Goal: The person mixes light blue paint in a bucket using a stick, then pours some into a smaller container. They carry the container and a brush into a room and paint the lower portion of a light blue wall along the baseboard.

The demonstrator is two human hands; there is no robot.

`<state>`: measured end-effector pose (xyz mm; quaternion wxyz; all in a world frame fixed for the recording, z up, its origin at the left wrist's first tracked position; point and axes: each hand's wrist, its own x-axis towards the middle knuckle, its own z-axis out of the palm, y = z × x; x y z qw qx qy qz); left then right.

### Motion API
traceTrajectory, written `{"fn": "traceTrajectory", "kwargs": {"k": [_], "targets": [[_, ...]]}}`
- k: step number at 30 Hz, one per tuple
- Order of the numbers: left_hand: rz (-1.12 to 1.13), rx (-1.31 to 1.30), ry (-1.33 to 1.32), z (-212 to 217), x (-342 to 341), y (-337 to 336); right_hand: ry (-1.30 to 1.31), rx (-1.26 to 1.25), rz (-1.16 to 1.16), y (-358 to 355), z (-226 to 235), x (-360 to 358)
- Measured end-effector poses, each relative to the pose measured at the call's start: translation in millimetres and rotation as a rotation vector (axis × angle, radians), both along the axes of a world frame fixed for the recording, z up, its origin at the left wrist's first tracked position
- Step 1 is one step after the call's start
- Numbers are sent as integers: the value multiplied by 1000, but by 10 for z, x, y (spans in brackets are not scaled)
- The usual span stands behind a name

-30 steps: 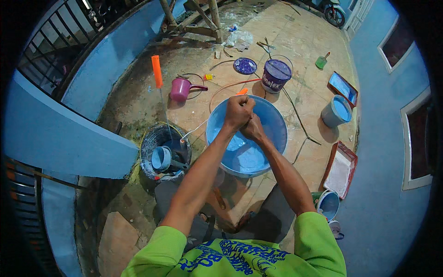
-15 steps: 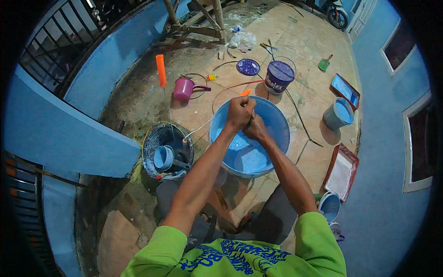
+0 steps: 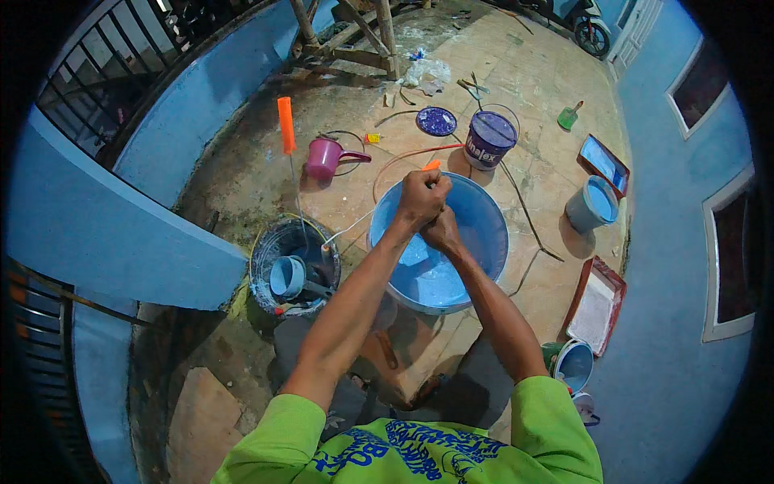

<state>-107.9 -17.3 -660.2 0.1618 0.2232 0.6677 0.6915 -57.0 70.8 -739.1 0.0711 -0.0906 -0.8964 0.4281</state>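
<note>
Basin, large, round and blue, sits on the bare floor directly in front of the person and holds light blue paint; both hands meet above its near-left rim. Proceeding from the left: a dark bucket stands beside the blue wall, with a small light blue cup and tools inside it. An orange-handled roller lies on the floor beyond it, next to a pink jug. The left hand is closed in a full fist around an orange-tipped stick, only the tip of which shows above the knuckles. The right hand sits just beneath and touching the left, fingers likewise curled tight; what it clasps is hidden by the hands, presumably the same stick, but this cannot be confirmed. Beyond the basin stand a purple paint bucket and its round lid, lying flat on the floor. Further right are a small grey bucket with blue paint, a paint tray by the wall, and a second, red-rimmed tray nearer the person.
</note>
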Motion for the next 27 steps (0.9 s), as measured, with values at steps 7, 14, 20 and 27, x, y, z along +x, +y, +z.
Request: {"fn": "traceTrajectory", "kwargs": {"k": [7,14,20,27], "targets": [[-12,36,352,-6,46,-12,474,-137,22,-8,-85,10],[33,-5,247,21,56,-36,290,-223,-26,-178,-122,58],[35,79,294,13,-15,-87,353,58,25,77,-63,-166],[67,-64,50,-19,-3,-76,-154,-263,-17,-156,106,127]]}}
